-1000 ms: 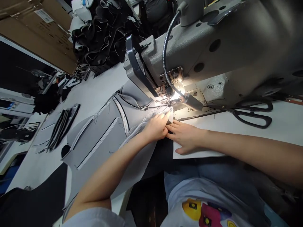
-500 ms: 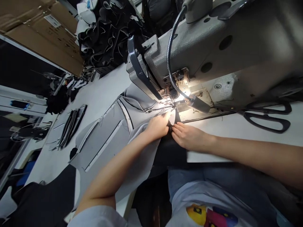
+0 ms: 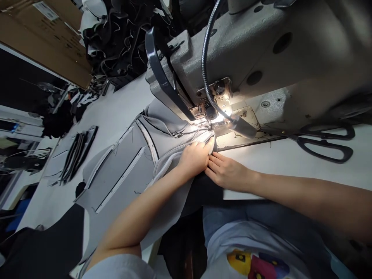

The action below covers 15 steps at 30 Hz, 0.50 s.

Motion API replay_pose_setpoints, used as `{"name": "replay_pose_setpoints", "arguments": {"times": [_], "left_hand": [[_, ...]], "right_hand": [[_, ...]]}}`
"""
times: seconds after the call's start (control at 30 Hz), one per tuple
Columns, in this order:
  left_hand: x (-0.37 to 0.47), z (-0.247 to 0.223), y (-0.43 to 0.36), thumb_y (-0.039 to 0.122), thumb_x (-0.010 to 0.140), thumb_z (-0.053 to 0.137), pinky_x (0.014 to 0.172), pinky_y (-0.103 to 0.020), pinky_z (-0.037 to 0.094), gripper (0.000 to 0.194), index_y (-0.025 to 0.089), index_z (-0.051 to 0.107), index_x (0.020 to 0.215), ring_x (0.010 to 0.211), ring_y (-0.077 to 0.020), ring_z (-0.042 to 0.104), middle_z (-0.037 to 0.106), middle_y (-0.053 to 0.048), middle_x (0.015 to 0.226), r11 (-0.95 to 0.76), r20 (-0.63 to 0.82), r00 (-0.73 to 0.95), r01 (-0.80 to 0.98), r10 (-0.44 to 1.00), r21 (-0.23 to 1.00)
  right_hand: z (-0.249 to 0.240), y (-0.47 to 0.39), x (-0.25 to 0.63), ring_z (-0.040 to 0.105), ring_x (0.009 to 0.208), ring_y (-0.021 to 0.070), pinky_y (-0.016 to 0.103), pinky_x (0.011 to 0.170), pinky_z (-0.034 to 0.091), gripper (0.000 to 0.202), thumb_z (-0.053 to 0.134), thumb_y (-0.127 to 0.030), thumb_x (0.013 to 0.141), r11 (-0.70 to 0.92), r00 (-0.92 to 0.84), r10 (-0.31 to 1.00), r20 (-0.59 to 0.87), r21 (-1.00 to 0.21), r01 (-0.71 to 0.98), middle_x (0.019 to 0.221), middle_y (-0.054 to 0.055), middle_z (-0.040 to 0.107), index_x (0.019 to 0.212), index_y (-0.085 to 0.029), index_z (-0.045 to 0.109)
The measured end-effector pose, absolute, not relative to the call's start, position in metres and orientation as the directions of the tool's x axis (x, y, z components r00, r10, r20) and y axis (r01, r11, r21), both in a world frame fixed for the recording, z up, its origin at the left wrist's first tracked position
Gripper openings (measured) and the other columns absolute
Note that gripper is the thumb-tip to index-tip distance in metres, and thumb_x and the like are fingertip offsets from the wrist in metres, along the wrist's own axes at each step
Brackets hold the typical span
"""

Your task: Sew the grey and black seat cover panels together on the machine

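A grey fabric piece with white strips and dark piping spreads across the table and runs up to the lit needle area of the sewing machine. My left hand is closed on the fabric's edge just in front of the presser foot. Against it, my right hand pinches the fabric edge and the black material beneath, fingers pressed together. The fingertips of both hands are partly hidden in the folds, and the needle itself is too small to make out.
Black-handled scissors lie right of the machine bed. A lamp on a bendable metal neck hangs before the machine head. A stack of dark pieces rests on the white table. Dark cut pieces and a cardboard box are behind.
My hands have come closer together, the left now covering more of the fabric edge by the needle. The view has shifted slightly, moving the surroundings left.
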<state>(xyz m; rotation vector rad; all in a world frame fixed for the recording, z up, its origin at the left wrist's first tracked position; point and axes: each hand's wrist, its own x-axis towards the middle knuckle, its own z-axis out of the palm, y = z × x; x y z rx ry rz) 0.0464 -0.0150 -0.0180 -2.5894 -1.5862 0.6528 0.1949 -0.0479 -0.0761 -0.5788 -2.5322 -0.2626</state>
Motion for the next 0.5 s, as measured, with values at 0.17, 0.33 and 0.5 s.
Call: {"name": "replay_pose_setpoints", "arguments": {"times": [0.17, 0.33, 0.5], "left_hand": [[0.045, -0.014, -0.01, 0.017, 0.086, 0.045, 0.09, -0.034, 0.051, 0.061, 0.017, 0.041, 0.147, 0.108, -0.0264, 0.062, 0.069, -0.011, 0.113, -0.432, -0.345, 0.358, 0.886, 0.868, -0.169], [0.046, -0.002, 0.004, 0.025, 0.082, 0.052, 0.096, -0.035, 0.051, 0.07, 0.022, 0.037, 0.15, 0.114, -0.0263, 0.062, 0.065, -0.007, 0.129, -0.39, -0.445, 0.306, 0.914, 0.842, -0.108], [0.052, 0.006, 0.012, 0.023, 0.082, 0.05, 0.093, -0.035, 0.052, 0.073, 0.027, 0.032, 0.153, 0.111, -0.0261, 0.065, 0.067, -0.005, 0.126, -0.39, -0.499, 0.281, 0.912, 0.82, -0.126]], "right_hand": [[-0.078, -0.048, 0.195, 0.067, 0.093, 0.0247, 0.04, 0.09, 0.053, 0.025, 0.042, -0.006, 0.092, 0.884, -0.738, 0.351, 0.576, 0.056, 0.464, 0.098, 0.018, 0.07, 0.097, -0.007, 0.066], [-0.079, -0.049, 0.192, 0.067, 0.093, 0.027, 0.043, 0.089, 0.053, 0.026, 0.043, -0.009, 0.094, 0.88, -0.744, 0.348, 0.571, 0.075, 0.469, 0.098, 0.02, 0.071, 0.102, -0.004, 0.067], [-0.082, -0.052, 0.193, 0.067, 0.101, 0.0295, 0.045, 0.093, 0.052, 0.028, 0.044, -0.008, 0.093, 0.883, -0.731, 0.366, 0.576, 0.034, 0.469, 0.105, 0.023, 0.07, 0.107, -0.001, 0.067]]}}
